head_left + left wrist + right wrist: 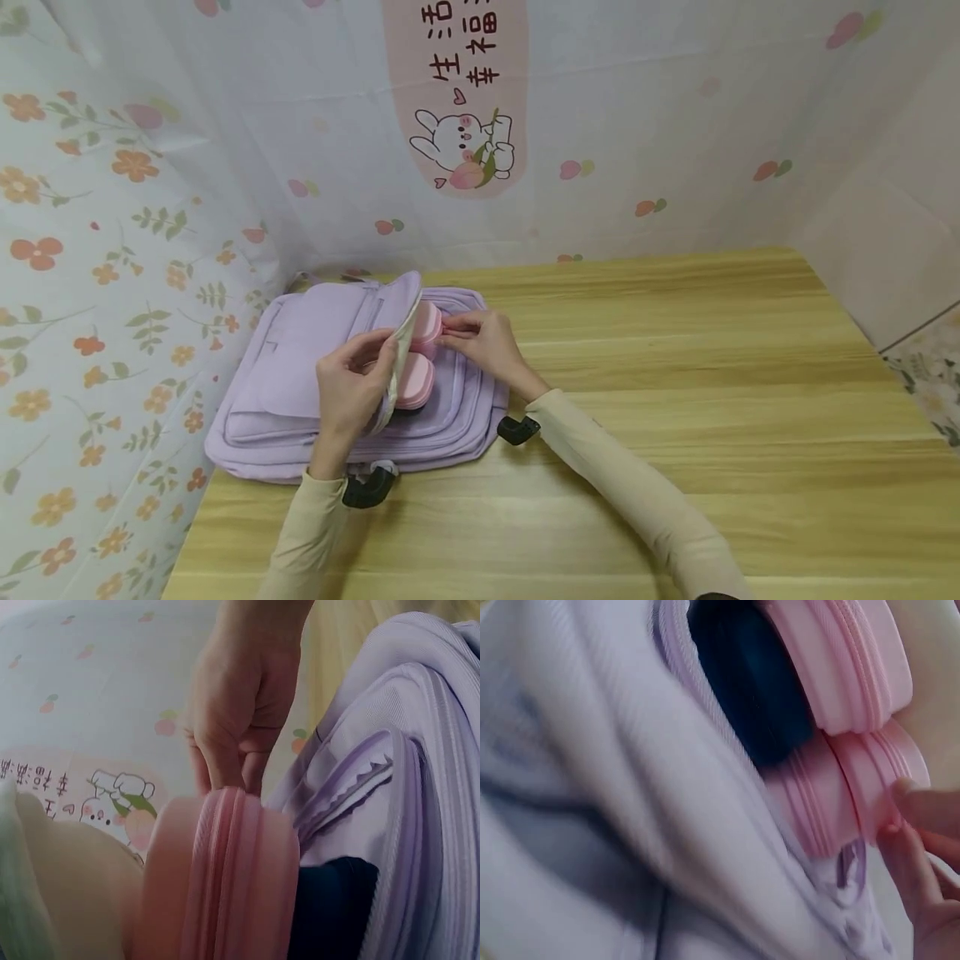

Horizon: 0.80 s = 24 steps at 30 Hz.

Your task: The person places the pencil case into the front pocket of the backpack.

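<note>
A lavender backpack (300, 342) lies on the table with its front flap lifted at the opening. My left hand (352, 379) pinches the pale edge of that flap and holds it up. Inside the opening are two pink zip cases, the farther case (426, 323) and the nearer case (416, 381). My right hand (483, 342) pinches the end of the farther case between thumb and fingers, seen closely in the right wrist view. Beside the cases sits a dark blue item (754, 682), partly hidden by the backpack's zippered edge (705, 697).
The wooden table (675, 375) stretches to the right of the backpack. A printed cloth (637, 125) hangs along the back, and a floral cloth (112, 292) hangs at the left, close to the backpack.
</note>
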Each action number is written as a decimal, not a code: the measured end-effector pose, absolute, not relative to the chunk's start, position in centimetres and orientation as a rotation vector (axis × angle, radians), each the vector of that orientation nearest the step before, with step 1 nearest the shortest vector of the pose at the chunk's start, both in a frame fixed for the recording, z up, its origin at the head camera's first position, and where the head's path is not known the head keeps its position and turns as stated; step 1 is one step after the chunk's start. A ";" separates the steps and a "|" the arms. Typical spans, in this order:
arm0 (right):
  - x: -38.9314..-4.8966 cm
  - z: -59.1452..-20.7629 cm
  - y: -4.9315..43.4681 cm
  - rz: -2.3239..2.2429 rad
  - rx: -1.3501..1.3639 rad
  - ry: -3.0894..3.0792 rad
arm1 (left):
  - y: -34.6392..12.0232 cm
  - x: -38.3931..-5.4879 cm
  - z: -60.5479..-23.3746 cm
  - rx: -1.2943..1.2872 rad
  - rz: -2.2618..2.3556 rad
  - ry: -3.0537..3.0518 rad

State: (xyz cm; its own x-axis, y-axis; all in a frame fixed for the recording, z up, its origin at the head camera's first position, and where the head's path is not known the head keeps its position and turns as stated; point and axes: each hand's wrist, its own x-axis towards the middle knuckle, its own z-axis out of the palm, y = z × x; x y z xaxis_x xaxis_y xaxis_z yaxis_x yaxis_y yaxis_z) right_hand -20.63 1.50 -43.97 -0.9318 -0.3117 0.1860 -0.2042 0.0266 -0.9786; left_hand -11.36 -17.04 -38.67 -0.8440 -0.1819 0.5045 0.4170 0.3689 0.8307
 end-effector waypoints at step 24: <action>-18.8 -43.9 8.2 -1.761 -0.629 2.466 | -14.5 -11.1 -41.5 -0.565 -0.462 -2.350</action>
